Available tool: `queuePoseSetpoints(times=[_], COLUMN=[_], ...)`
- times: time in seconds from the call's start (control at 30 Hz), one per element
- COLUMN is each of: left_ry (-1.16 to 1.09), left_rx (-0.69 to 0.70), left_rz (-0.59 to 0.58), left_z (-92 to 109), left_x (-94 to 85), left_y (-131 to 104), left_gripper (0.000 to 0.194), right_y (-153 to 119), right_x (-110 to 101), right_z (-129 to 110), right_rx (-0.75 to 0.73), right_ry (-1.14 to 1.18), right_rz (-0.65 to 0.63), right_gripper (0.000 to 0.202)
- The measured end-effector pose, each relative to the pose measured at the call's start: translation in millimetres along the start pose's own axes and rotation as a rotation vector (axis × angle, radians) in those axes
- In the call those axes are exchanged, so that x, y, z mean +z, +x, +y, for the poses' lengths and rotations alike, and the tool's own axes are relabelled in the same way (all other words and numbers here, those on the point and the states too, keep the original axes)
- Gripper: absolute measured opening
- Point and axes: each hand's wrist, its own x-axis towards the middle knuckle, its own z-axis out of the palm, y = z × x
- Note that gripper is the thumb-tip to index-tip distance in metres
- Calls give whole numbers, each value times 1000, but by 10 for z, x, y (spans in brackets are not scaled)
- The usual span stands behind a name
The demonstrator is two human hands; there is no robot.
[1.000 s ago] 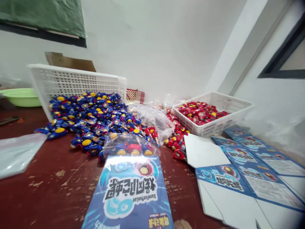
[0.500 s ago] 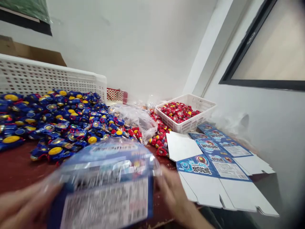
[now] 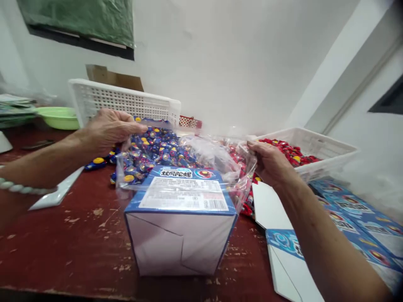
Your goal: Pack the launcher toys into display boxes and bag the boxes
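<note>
In front of me on the red table lies a blue and white printed box (image 3: 182, 216), its white flap end facing me and a barcode label on top. A clear plastic bag (image 3: 124, 184) is around its far part, the wide mouth stretched beyond the box. My left hand (image 3: 110, 128) is closed on the bag's upper left edge, fingers pinched. Level with it on the other side, my right hand (image 3: 267, 161) pinches the right edge. Blue and yellow toys (image 3: 157, 144) show through the film. The box's far end is partly blurred by the plastic.
Behind stands a white perforated crate (image 3: 126, 100) tilted up. A white basket (image 3: 327, 161) of red toys (image 3: 289, 151) is at right, near flat printed cartons (image 3: 355, 209). A green basin (image 3: 59, 117) and a white sheet (image 3: 59, 191) lie left on the table (image 3: 85, 247).
My view has swung left. The box, earlier raised and blurred between my hands, now rests with its white end toward me. Both hands have moved up and outward, spreading the bag.
</note>
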Motion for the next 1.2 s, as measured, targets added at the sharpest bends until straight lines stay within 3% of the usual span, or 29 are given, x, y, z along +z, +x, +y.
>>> queuePoseSetpoints(times=[0.1, 0.2, 0.23, 0.3, 0.33, 0.43, 0.57, 0.63, 0.73, 0.9, 1.0, 1.07, 1.13, 1.2], left_ry=[-246, -416, -471, -567, -614, -740, -866, -942, -1035, -1139, -1156, -1136, -1103, -1061], left_rx=[-34, -56, -67, -128, -171, -255, -164, -167, -239, -273, -226, -195, -219, -298], left_rz=[-46, 8, 13, -22, -55, -141, -102, 10, 151, 198, 251, 284, 263, 149], left_z=[-67, -49, -24, 34, 60, 97, 87, 76, 29, -120, -170, -180, -181, -181], left_x=[9, -64, -84, -82, -54, 118, 334, 366, 368, 355, 261, 189, 161, 202], left_y=[-62, -128, -167, -264, -314, -412, -339, -247, -120, -21, -53, -132, -248, -357], left_gripper=[74, 73, 71, 67, 66, 67, 31, 21, 21, 24, 25, 26, 36, 55], right_y=[-75, -435, -601, -916, -1031, -1096, -756, -621, -558, -522, -426, -358, -311, -286], right_x=[-49, 6, 60, 227, 336, 683, 964, 1004, 1014, 1031, 959, 857, 748, 671], right_z=[19, -99, -138, -174, -166, -70, 92, 165, 269, 341, 263, 168, 77, 35], right_rx=[-134, -516, -685, -950, -993, -810, -317, -148, -81, 29, -42, -143, -179, -131], right_ry=[-253, -659, -843, -1019, -1055, -1053, -791, -631, -480, -322, -410, -562, -679, -672], right_rz=[179, 536, 541, 142, -82, -534, -839, -853, -726, -506, -416, -471, -656, -879], right_gripper=[30, 30, 40, 57, 62, 67, 37, 35, 40, 39, 39, 40, 42, 40])
